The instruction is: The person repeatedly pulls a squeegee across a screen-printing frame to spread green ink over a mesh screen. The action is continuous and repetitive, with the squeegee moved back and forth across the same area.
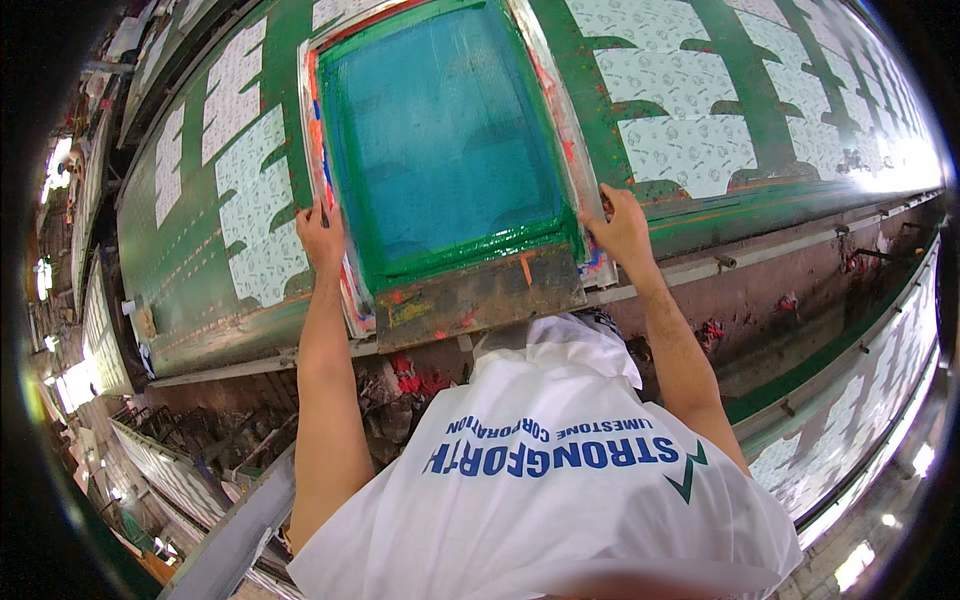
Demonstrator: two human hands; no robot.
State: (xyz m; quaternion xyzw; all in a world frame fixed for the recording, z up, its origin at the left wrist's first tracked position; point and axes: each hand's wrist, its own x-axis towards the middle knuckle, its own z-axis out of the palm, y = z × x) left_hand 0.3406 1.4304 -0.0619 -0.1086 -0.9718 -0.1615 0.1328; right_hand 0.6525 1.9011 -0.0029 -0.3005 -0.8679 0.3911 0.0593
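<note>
Clearly, the left hand (321, 240) and right hand (622, 232) clasp opposite sides of a paint-smeared screen frame (562, 120).

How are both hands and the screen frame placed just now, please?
Left hand and right hand gripping opposite sides of the screen frame. Frame over green table. No obstruction visible.

Bright light is glaring off the green table (190, 300) at far right; sheen is lying across the blue screen (440, 130); fisheye curvature is bowing straight edges, black vignetting is darkening the rim, and a pale strip (670, 580) is blurring at bottom
</note>
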